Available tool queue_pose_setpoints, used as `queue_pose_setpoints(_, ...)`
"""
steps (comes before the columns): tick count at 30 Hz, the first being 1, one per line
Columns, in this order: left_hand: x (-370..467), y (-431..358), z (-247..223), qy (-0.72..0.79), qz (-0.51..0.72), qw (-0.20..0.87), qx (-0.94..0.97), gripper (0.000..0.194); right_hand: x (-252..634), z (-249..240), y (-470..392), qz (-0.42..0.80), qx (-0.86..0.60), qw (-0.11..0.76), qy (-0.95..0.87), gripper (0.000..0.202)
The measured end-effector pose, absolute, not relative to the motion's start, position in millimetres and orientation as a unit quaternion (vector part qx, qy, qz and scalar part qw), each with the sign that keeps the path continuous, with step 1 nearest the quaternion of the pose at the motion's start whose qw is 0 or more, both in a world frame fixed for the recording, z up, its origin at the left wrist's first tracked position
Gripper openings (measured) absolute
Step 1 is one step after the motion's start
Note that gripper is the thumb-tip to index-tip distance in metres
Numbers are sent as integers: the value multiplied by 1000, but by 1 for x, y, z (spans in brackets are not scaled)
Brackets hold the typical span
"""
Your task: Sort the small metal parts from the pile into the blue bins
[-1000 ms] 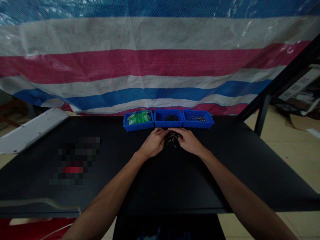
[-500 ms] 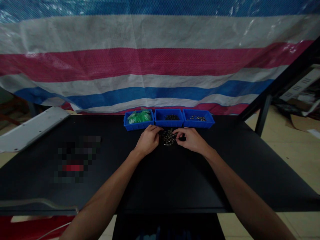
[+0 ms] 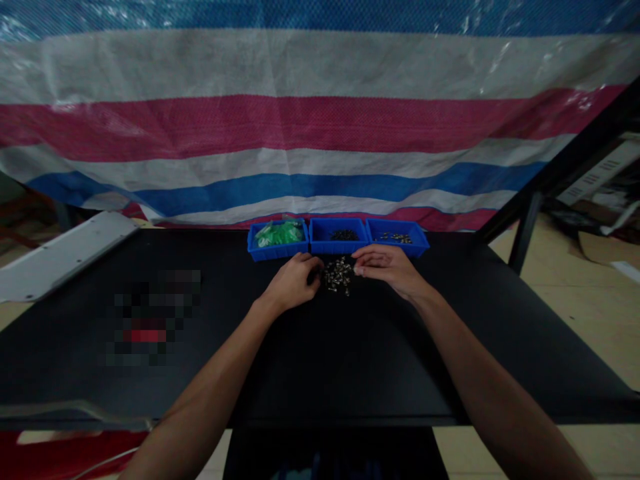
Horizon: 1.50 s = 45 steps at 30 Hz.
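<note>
A loose pile of small shiny metal pieces, which look like screws [image 3: 339,275], lies on the black table between my hands. My left hand [image 3: 295,281] rests at the pile's left side with its fingers curled inward. Whatever its fingertips may hold is hidden. On the right of the pile, my right hand [image 3: 389,268] has thumb and fingers brought together in a pinch. Anything between those fingertips is too small to name. Just behind the pile stands the middle blue bin [image 3: 338,247], with small dark pieces inside.
The left blue bin [image 3: 278,252] holds green plastic bags [image 3: 280,233]; the right blue bin [image 3: 420,248] contains a few small metal pieces. A white panel [image 3: 65,257] lies at the table's left edge. A striped tarp [image 3: 300,127] hangs behind. Blurred-out items lie left.
My left hand has shifted slightly left and down, away from the pile. My right hand's fingers have straightened and moved a little right. More of the pile shows, spread slightly toward me.
</note>
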<state>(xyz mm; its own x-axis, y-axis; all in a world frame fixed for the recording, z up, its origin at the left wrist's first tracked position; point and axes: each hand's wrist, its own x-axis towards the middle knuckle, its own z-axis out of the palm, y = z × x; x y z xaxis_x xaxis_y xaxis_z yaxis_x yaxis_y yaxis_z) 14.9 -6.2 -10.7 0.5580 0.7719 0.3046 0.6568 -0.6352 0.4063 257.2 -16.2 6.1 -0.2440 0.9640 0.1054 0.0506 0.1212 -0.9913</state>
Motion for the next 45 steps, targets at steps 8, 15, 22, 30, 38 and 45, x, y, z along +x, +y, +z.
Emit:
queue_pose_setpoints(8,12,-4,-13,407,223,151,873,17,230,-4,4,419,-408,612,-532,28)
queue_pose_setpoints(15,9,-2,-13,412,216,151,872,10,241,-11,1,265,-478,538,-641,26)
queue_pose_setpoints(22,16,-4,-18,398,223,103,884,37,244,-25,-10,91,-554,310,-767,42)
queue_pose_setpoints(30,23,-2,-27,369,236,111,892,41,226,-25,-9,102,-497,290,-811,45)
queue_pose_setpoints(38,15,1,-18,380,263,172,870,20,240,-26,-6,233,-492,339,-767,32)
queue_pose_setpoints(45,16,2,-21,398,297,228,838,26,241,-37,2,301,-501,415,-697,24)
